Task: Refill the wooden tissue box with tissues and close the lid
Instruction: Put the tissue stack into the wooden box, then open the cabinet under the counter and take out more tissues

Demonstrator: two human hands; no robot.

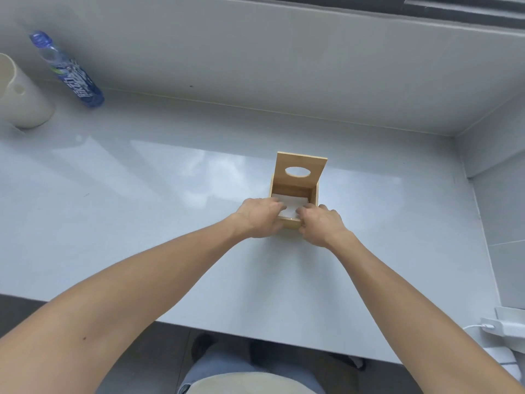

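Note:
A small wooden tissue box (313, 194) stands on the pale counter (142, 209), right of centre. Its hinged lid (301, 163), with an oval hole, stands upright at the back. White tissues (292, 204) lie inside the box. My left hand (260, 217) rests at the box's front left, fingers curled over the rim onto the tissues. My right hand (321, 223) is at the front right, fingers reaching into the box onto the tissues, thumb against the front wall. The lower part of the tissues is hidden by my fingers.
A blue plastic water bottle (68, 69) leans against the back wall at the far left, beside a cream cup (20, 95). A white charger with cable (502, 328) lies at the counter's right front corner. Walls close the counter at the back and right.

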